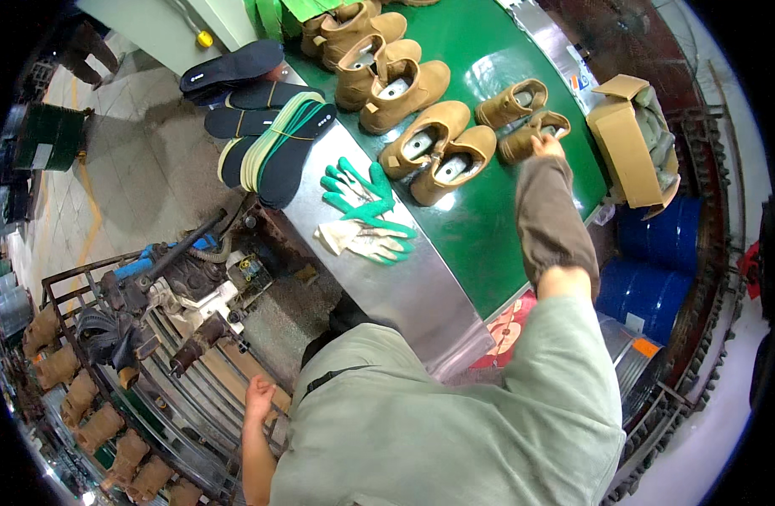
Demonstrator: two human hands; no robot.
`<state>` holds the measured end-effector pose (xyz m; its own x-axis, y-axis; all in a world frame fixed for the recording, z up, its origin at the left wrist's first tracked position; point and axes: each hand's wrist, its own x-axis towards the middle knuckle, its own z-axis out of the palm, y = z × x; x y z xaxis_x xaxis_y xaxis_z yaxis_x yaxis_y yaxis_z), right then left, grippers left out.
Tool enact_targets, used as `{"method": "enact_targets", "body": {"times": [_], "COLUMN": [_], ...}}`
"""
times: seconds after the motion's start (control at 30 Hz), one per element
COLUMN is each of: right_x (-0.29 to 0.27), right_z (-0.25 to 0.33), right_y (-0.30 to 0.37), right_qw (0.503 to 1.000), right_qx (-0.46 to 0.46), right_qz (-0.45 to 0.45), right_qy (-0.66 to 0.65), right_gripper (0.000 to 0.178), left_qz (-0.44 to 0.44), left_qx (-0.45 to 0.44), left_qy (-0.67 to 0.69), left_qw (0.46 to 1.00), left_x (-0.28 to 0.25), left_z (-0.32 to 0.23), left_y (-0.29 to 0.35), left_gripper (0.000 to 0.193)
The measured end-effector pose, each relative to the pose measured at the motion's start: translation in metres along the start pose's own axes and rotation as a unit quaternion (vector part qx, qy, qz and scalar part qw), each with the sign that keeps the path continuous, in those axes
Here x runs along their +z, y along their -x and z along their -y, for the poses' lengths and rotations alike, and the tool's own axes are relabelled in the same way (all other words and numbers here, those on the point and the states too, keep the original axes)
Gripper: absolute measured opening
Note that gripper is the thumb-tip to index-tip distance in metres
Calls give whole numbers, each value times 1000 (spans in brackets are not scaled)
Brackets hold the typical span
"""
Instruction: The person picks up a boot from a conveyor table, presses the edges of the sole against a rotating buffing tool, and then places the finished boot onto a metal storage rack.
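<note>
My right hand (549,145), beyond a brown sleeve cover, has its fingers closed on the collar of a tan ankle boot (515,145) on the green belt. Beside that boot stands its like, another tan boot (498,108). To the left is a tan pair, with a near boot (431,187) and its neighbour (404,154) showing pale insides. Low at my left side, away from the table, my left hand (259,396) hangs with curled fingers and nothing visible in it.
Green-and-white gloves (366,215) lie on the metal table edge (379,291), near stacked black insoles (278,164). More tan boots (353,38) stand farther back. An open carton (627,143) and blue drums (648,287) are at right. A rack with machinery (193,287) is at left.
</note>
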<state>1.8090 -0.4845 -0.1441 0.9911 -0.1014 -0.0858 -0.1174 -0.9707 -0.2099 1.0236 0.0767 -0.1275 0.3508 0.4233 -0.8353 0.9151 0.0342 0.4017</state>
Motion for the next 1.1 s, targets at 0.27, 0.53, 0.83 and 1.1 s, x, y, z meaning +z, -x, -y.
{"method": "enact_targets", "body": {"times": [0.27,0.53,0.83,1.1], "right_x": [-163,-217,-86,-78], "right_z": [86,295,474,539], "right_y": [250,465,488,625], "right_qw": [933,775,657,443], "right_qx": [-136,-298,-222,-239], "right_qz": [16,266,462,701], "right_qy": [-333,-490,-552,-505], "right_gripper": [20,20,33,62], "left_qz": [153,354,195,-82], "left_qx": [233,497,509,445], "left_qy": [-4,141,301,399], "left_qw": [960,780,783,798], "left_x": [11,45,-104,-58], "left_z": [-118,-304,-96,0], "left_y": [-41,22,130,163], "left_gripper": [54,36,90,107]}}
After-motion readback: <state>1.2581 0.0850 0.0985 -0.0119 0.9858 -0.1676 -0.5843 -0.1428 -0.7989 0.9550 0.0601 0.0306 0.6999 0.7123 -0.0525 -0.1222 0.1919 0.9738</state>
